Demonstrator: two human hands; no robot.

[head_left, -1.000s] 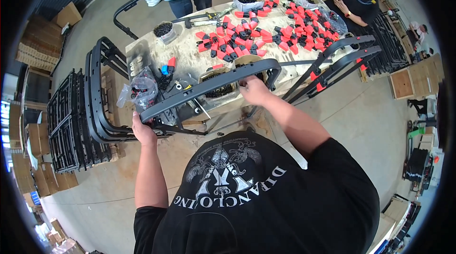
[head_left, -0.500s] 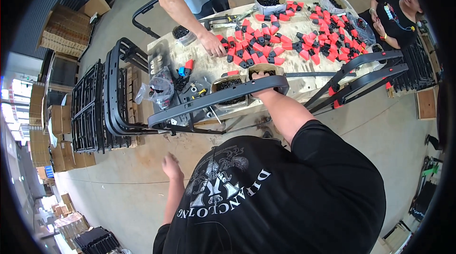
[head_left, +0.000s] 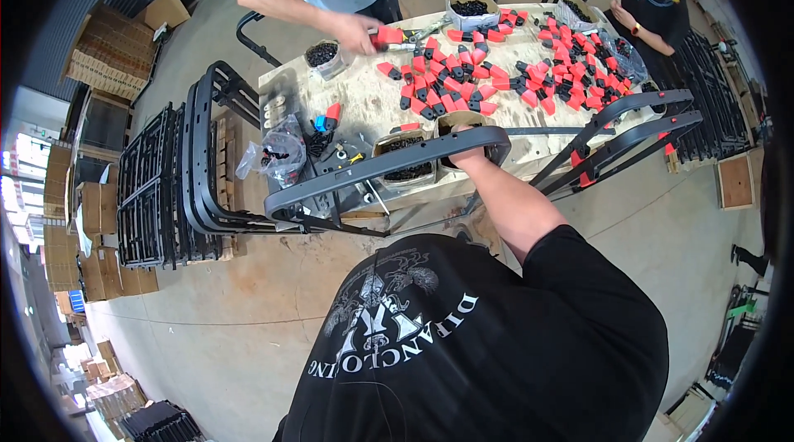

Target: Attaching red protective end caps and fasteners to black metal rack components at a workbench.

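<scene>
The right hand (head_left: 469, 159) is at the near side of the worktop (head_left: 347, 99), its fingers down in the right box (head_left: 442, 122). The wall and the bar of the long frame (head_left: 389, 166) hide them, so I cannot tell whether they are closed on anything. The left hand is out of view, and its state cannot be told.

The black frame lies along the worktop's near edge, its rounded right end just beside the right wrist. The left box (head_left: 404, 162), partly behind the frame, holds small black pieces and stands beside the right box. Farther left are a clear bag (head_left: 284, 148) and, near it, a blue-and-red part (head_left: 327, 118) and a yellow tool (head_left: 351, 161).

Red-and-black caps (head_left: 451, 78) lie scattered over the middle and right of the worktop. Three more boxes of black pieces stand on it: one far left (head_left: 326, 61), one far middle (head_left: 473, 12) and one far right (head_left: 576, 12).

On the far side, a co-worker's hand (head_left: 356, 34), blurred, is at a red thing (head_left: 387, 36); whether it grips it is unclear. Another person (head_left: 653, 8) is at the far right. More black frames stand on the left (head_left: 198, 152) and at the right end (head_left: 612, 115).
</scene>
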